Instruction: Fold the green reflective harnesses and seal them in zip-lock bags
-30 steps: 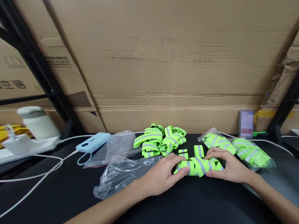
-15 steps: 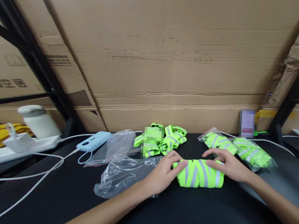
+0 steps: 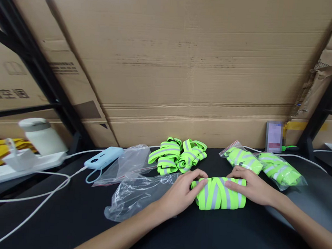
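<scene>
A rolled-up bundle of neon-green reflective strap (image 3: 220, 194) with silver stripes lies on the black tabletop in front of me. My left hand (image 3: 182, 190) grips its left end, thumb on the near side and fingers behind. At the right end, my right hand (image 3: 249, 185) holds it the same way, with the thumb lying along the top. Behind the bundle are two loose coils of the same strap, a left coil (image 3: 168, 155) and a right coil (image 3: 191, 155). A crumpled clear plastic bag (image 3: 138, 194) lies just left of my left hand.
Two bagged green strap bundles, one (image 3: 244, 159) beside the other (image 3: 280, 170), lie at the back right. Left are a flat zip bag (image 3: 133, 162), a blue power bank (image 3: 103, 158), white cables, a power strip (image 3: 49, 160) and a white bottle (image 3: 45, 137). Cardboard (image 3: 187, 65) stands behind.
My right hand has closed in on the bundle's right end, its raised fingers coming down behind it. The bundle has shifted very slightly; my left hand keeps its place.
</scene>
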`<state>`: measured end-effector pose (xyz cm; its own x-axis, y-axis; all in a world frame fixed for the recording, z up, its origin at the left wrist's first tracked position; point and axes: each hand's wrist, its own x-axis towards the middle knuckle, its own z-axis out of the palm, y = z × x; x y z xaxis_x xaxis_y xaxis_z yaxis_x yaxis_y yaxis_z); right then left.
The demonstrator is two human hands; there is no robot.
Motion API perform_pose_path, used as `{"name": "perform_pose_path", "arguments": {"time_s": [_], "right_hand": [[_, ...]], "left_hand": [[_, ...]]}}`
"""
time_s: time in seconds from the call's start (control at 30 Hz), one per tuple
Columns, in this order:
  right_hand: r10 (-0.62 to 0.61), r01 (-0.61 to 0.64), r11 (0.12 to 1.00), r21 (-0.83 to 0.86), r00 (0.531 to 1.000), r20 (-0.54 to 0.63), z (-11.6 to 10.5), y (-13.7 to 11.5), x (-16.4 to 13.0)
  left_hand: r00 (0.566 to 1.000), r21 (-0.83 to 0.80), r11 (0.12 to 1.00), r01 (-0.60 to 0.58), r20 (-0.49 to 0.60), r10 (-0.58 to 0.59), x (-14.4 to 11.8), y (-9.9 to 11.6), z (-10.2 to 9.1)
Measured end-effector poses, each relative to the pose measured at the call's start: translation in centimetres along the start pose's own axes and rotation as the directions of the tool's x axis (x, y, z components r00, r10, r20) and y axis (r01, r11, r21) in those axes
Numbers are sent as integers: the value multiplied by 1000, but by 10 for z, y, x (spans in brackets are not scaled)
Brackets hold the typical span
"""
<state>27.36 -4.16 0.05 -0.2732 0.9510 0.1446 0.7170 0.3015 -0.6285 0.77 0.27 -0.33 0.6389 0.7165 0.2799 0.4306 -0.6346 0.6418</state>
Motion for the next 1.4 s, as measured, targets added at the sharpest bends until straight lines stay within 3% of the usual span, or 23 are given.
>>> {"name": "perform_pose_path", "arguments": {"time_s": [0.17,0.33,0.47,0.63,0.77,0.9,1.07,1.2,1.33,1.4], "right_hand": [[-3,4,994,109,1000,-2,-1,-6,0],[3,-29,942,335,997,76,-2,-10,-3],[-24,-5,934,356,997,77,-5,-12,-4],[-83,91,966,241,996,-41,-5,-11,-5],[-209,218,975,50,967,-147,-3,-7,-6],[-349,339,936,-90,928,-130,1,-9,-8],[-399,366,897,-248,912,-95,13,-18,-12],[-469,403,820,-407,880,-74,25,-20,-10],[-527,391,681,-620,849,-43,34,-16,-5],[-547,385,628,-676,837,-31,35,-14,-4]], "left_hand": [[998,-4,998,-58,-35,58,-2,2,1],[993,27,994,-108,-48,109,-6,4,1],[987,47,987,-153,-49,156,-9,6,3],[954,99,953,-286,-64,293,-10,7,3],[917,193,908,-372,-75,392,-9,6,3],[865,294,831,-473,-22,501,-8,4,6],[816,394,741,-544,42,577,-7,3,9],[787,415,706,-574,40,616,-6,1,11],[713,420,651,-632,-14,701,-4,3,14],[696,403,648,-646,-38,717,-3,5,13]]}}
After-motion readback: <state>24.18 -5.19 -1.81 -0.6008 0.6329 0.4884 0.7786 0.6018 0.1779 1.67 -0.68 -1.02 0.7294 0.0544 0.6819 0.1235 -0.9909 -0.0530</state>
